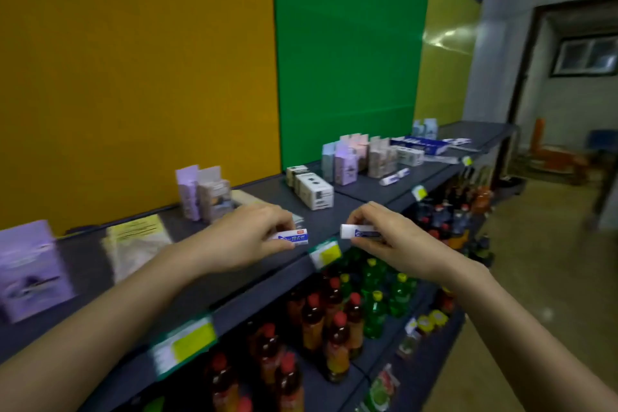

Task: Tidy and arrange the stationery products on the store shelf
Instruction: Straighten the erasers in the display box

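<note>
Pinching w/ L hand (247, 237) a short white tube w/ blue label (296, 238), fingers and thumb curled round its near end. Gripping w/ R hand (391, 241) a matching white tube w/ blue print (358, 231), same curled pinch. Holding both just above front lip of dark grey metal shelf top (351, 202), long axes approx. level and roughly in one line. Free ends facing each other across a small gap, not touching. Product type (glue stick? eraser?) too blurred to tell.

Third white-and-blue tube (394, 176) lying loose further along to the R and deeper in, long axis slanting toward front edge. Nearer R hand than L, so prob. the R side to line up against.

On the shelf: white card boxes (314, 192) in a row behind the hands, lilac card boxes (200, 194) upright to the L near the wall. Yellow-green price tag (326, 253) clipped on front edge betw. the hands. Below: red-capped bottles (337, 338), green bottles (374, 288). Behind: yellow and green wall panels (344, 60); doorway far R.
</note>
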`<state>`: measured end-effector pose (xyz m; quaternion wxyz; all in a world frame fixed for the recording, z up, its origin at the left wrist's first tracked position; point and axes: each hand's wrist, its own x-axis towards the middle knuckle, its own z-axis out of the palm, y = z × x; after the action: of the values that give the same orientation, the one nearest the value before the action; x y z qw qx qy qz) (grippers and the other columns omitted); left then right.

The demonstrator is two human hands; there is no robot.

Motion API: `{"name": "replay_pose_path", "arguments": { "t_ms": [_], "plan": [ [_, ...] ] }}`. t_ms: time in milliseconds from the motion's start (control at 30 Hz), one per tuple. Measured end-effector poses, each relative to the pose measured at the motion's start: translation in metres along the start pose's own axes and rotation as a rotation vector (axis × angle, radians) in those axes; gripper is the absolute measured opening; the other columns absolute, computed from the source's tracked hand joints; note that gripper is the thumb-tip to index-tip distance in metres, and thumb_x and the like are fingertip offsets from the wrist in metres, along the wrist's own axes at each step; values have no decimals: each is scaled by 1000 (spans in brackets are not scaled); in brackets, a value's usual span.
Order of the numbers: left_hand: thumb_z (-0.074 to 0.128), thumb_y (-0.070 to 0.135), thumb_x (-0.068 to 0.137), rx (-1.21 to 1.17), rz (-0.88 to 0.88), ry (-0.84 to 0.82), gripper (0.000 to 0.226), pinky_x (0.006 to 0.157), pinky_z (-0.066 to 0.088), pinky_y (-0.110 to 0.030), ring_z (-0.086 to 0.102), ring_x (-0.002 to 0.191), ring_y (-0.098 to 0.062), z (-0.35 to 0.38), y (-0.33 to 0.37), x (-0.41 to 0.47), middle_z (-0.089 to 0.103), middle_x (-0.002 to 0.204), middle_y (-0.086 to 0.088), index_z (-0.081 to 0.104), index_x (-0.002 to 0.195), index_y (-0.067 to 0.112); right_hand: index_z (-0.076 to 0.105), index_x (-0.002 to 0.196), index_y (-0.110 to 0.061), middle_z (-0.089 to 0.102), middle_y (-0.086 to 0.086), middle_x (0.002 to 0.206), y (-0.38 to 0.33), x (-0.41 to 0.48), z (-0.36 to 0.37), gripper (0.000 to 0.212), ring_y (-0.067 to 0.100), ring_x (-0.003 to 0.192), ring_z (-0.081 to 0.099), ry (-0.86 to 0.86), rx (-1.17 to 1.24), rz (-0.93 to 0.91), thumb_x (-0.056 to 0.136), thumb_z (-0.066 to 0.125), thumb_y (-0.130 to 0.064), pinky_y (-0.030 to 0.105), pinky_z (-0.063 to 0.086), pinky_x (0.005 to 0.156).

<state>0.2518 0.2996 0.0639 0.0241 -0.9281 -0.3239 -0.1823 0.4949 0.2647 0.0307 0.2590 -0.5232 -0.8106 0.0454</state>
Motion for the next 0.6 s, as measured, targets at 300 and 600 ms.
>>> {"name": "replay_pose_path", "arguments": {
  "t_ms": [300,600],
  "plan": [
    [55,34,87,-42,57,-10,23,72,34,-25,43,81,-11,80,64,171,57,94,1,58,100,16,50,100,-23,52,-7,96,164,-26,-80,12,14,80,57,65,-35,95,90,55,-27,41,49,73],
    [55,34,87,-33,118,-59,25,80,39,-30,44,82,-11,141,91,321,61,100,-2,60,100,13,52,104,-20,54,-3,101,308,-18,-125,17,15,91,52,118,-87,157,89,56,-26,35,47,78]
  ]
}}
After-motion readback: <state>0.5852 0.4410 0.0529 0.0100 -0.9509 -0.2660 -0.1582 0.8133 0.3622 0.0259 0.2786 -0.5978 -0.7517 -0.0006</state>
